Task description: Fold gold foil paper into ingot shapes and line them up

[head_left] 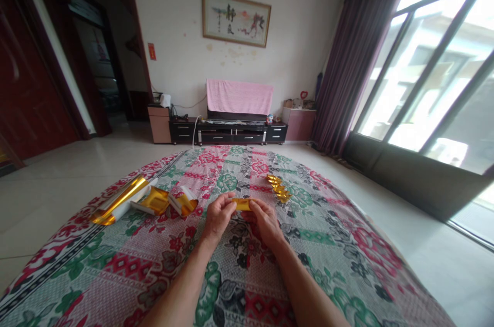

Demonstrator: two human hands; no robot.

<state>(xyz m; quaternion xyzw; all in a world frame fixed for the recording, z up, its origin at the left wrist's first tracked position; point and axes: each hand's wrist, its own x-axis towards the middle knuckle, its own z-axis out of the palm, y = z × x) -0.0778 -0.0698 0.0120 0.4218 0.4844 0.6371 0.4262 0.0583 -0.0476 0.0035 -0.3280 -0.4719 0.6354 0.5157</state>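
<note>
A small strip of folded gold foil paper (243, 205) is stretched between my two hands, just above the patterned cloth. My left hand (219, 216) pinches its left end between thumb and fingers. At the other end, my right hand (265, 219) grips the paper the same way. Right of my hands and a little farther off, several folded gold paper pieces (278, 188) lie in a slanting row. To the left rest curled gold sheets (154, 200) with white backs, beside a longer gold roll (123, 198).
A floral cloth (162, 275) in red, green and grey covers the broad surface before me. Beyond it, a low black cabinet (231, 136) stands against the wall, with a pink towel (239, 95) draped over something on top. Purple curtains (355, 54) hang at the right by the windows.
</note>
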